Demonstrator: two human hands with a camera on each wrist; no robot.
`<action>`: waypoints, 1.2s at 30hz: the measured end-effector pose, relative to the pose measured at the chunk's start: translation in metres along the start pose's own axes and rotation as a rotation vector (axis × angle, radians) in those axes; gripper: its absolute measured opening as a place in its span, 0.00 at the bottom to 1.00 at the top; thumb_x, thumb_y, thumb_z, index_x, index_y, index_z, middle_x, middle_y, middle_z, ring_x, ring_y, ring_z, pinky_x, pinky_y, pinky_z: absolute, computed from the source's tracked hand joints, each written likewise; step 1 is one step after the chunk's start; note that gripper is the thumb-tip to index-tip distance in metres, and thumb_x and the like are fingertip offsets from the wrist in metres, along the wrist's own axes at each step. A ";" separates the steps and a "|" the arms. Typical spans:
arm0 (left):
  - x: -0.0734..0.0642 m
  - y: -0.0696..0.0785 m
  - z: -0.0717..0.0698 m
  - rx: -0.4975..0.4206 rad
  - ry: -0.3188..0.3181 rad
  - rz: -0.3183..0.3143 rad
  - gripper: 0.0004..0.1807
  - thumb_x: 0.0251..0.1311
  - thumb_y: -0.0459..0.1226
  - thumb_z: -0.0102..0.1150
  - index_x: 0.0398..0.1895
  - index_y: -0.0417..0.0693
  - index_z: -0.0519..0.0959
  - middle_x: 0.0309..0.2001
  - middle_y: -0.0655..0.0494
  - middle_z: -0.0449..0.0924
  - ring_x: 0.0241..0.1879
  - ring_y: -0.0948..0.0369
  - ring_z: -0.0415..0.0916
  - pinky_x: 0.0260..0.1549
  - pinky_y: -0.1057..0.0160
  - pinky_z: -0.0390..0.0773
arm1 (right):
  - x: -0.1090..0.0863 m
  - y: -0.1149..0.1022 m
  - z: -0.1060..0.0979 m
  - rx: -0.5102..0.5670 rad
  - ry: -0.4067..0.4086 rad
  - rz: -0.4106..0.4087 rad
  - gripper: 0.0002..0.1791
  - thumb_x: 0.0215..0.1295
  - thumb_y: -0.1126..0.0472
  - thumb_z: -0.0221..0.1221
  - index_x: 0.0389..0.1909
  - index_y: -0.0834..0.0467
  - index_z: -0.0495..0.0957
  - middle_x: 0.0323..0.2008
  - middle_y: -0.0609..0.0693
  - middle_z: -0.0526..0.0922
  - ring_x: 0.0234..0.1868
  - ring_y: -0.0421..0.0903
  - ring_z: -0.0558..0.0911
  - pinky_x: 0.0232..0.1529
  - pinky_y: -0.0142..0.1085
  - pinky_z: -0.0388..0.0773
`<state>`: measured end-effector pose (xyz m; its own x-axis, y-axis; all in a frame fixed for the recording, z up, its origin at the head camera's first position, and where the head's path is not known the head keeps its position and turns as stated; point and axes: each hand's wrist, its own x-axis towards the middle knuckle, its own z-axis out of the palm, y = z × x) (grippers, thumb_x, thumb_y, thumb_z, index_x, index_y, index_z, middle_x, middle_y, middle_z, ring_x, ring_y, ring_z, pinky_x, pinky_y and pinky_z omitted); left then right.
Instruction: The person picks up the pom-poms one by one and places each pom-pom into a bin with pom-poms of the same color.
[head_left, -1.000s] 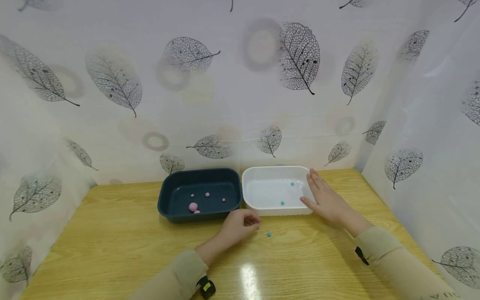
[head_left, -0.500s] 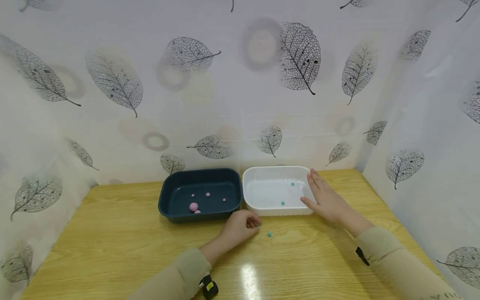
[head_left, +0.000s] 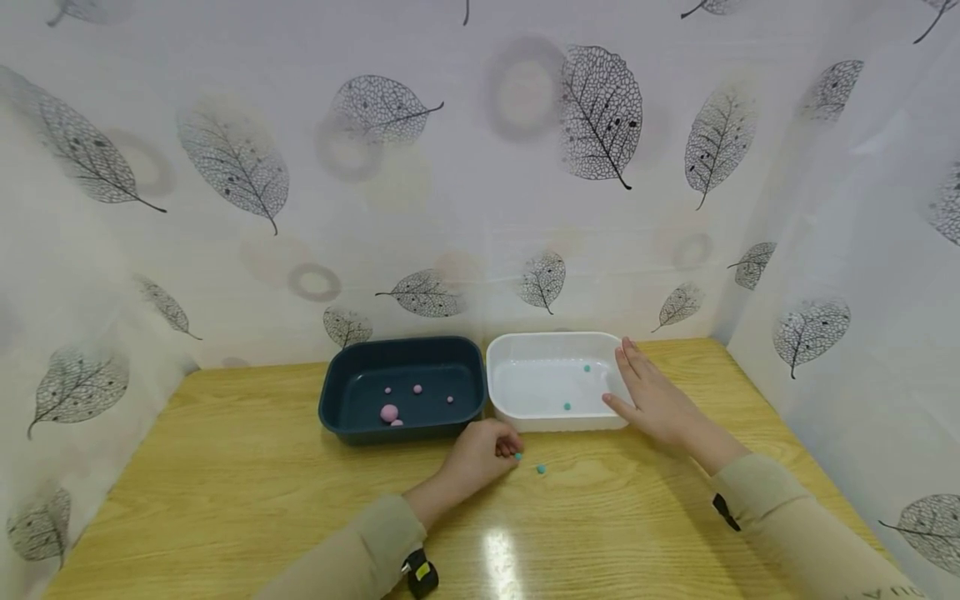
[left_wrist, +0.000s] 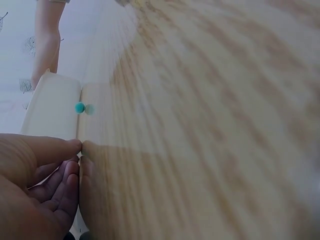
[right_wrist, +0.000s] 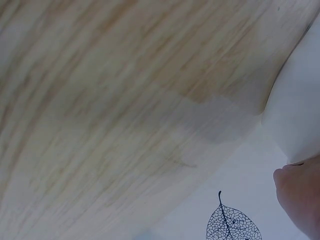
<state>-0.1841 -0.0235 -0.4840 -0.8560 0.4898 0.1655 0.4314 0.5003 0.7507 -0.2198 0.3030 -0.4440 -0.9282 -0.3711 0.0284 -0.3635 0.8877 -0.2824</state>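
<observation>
In the head view my left hand (head_left: 480,457) is low on the table in front of the containers, fingers curled, pinching a small teal ball (head_left: 518,456) at the fingertips. From the left wrist that ball is hidden behind the fingers (left_wrist: 70,175). Just to the right, a second teal ball (head_left: 541,469) lies loose on the wood. My right hand (head_left: 656,404) rests against the right rim of the white container (head_left: 555,423), fingers straight and thumb over its edge. Inside that container are two teal balls, one nearer the front (head_left: 567,407).
A dark blue container (head_left: 405,433) stands against the white one's left side, holding several pink balls, the largest being a pink ball (head_left: 388,413) near its front. Behind the wooden table (head_left: 225,483) hangs a leaf-patterned sheet (head_left: 480,208), which also runs along both sides.
The left hand's fingers have closed in slightly, and the teal ball at their tips shows more clearly. The right hand has stayed on the white container.
</observation>
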 end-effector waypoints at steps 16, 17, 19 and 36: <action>0.005 0.003 0.000 0.105 -0.027 -0.005 0.06 0.57 0.27 0.77 0.31 0.43 0.88 0.31 0.54 0.87 0.30 0.69 0.79 0.32 0.75 0.79 | -0.001 -0.001 0.000 0.004 0.017 -0.004 0.50 0.82 0.42 0.51 0.82 0.76 0.42 0.85 0.72 0.37 0.85 0.71 0.43 0.83 0.66 0.48; 0.005 0.003 0.000 0.108 -0.028 -0.007 0.05 0.57 0.27 0.76 0.31 0.43 0.88 0.30 0.54 0.87 0.30 0.69 0.78 0.32 0.75 0.79 | -0.001 -0.001 0.000 0.005 0.016 -0.004 0.50 0.82 0.42 0.51 0.82 0.75 0.42 0.85 0.72 0.37 0.85 0.71 0.42 0.83 0.66 0.48; 0.005 0.003 -0.001 0.109 -0.031 -0.012 0.05 0.58 0.28 0.76 0.31 0.44 0.88 0.30 0.54 0.87 0.29 0.70 0.78 0.32 0.75 0.78 | -0.001 -0.001 -0.001 0.008 0.013 -0.003 0.50 0.82 0.42 0.51 0.82 0.75 0.41 0.85 0.72 0.37 0.85 0.71 0.42 0.83 0.66 0.48; 0.000 0.004 -0.006 -0.048 -0.058 -0.045 0.02 0.61 0.27 0.72 0.35 0.41 0.89 0.35 0.51 0.90 0.34 0.64 0.83 0.35 0.72 0.81 | -0.001 0.000 0.001 -0.013 0.022 -0.007 0.50 0.82 0.41 0.51 0.82 0.76 0.43 0.84 0.72 0.39 0.86 0.70 0.43 0.83 0.65 0.49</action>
<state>-0.1845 -0.0254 -0.4776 -0.8557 0.5087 0.0949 0.3777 0.4885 0.7866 -0.2190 0.3026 -0.4447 -0.9271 -0.3711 0.0515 -0.3707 0.8886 -0.2701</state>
